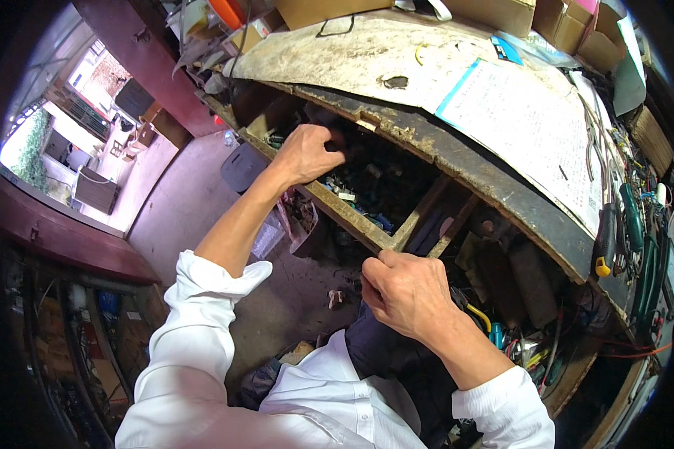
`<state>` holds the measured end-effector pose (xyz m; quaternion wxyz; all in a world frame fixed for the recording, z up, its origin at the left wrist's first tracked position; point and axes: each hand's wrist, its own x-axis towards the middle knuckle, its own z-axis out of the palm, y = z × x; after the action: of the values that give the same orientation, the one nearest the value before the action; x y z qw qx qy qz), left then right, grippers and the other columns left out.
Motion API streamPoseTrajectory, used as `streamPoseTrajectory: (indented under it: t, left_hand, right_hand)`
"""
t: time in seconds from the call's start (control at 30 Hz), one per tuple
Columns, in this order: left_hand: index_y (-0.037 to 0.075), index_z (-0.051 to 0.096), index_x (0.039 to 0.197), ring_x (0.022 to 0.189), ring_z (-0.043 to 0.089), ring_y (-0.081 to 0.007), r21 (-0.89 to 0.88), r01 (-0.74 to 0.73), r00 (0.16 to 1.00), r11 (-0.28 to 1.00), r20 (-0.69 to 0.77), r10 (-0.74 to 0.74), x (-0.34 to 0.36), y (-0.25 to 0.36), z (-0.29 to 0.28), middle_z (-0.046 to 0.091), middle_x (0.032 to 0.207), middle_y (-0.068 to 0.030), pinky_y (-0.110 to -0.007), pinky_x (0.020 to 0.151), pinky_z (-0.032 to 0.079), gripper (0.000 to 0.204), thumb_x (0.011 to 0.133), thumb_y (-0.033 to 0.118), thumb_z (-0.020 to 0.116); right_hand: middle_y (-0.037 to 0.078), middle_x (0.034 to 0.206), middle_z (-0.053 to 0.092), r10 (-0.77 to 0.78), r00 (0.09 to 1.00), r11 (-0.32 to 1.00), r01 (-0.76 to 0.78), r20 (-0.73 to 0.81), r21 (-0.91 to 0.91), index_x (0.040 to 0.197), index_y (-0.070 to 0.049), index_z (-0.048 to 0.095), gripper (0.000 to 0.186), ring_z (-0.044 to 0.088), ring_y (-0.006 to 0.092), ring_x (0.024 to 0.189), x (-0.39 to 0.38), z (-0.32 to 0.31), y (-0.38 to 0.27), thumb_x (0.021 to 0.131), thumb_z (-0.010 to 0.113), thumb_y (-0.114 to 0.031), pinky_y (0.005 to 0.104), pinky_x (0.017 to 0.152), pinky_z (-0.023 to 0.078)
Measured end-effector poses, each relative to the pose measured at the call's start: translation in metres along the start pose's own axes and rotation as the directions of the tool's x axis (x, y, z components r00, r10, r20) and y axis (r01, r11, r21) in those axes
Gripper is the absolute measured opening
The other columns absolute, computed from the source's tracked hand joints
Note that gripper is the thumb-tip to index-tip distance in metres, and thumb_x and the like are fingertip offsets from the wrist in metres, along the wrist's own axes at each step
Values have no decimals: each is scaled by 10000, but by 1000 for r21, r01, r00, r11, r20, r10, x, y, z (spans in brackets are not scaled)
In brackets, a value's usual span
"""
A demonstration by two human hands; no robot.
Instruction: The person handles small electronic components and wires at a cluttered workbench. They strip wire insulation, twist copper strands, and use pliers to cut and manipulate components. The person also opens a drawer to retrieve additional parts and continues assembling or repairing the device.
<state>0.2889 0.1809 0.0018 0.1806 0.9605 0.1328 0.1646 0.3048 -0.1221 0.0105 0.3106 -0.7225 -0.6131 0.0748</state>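
Observation:
A wooden drawer (pixel 348 215) is pulled out from under the workbench, with small loose parts lying inside it in shadow. My left hand (pixel 307 155) is over its left part, fingers curled down toward the dark inside. Whatever those fingers hold, if anything, is hidden. At the drawer's near right corner is my right hand (pixel 410 293), closed with the knuckles up. Its fingertips are turned under, so I cannot tell whether they grip anything or touch the wood.
On the worn benchtop (pixel 367 52) lies a written sheet (pixel 520 120). Pliers and other hand tools (pixel 630 224) crowd the right edge. Cardboard boxes (pixel 487 13) stand at the back. Below right is an open space with tools (pixel 494 329). A grey stool (pixel 243 166) stands left.

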Motion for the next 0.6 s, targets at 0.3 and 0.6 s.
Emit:
streamPoseTrajectory:
  t: [0.3,0.6]
  left_hand:
    - [-19,699,941,735,634,-444,-2,-190,980,982,-67,190,-4,-3,2,656,832,-282,-487,680,506,358,808,313,675]
    - [8,755,883,818,684,-421,79,-120,937,990,339,86,9,-3,2,688,825,-267,-476,762,545,399,806,394,685]
  right_hand:
    - [114,743,612,-1,1000,1000,1,2,-13,777,-51,595,150,674,316,681,0,0,-1,764,716,-140,437,564,538]
    - [115,739,609,-14,1000,1000,14,-20,5,781,-52,587,160,675,320,674,1,2,2,760,722,-135,441,554,534]
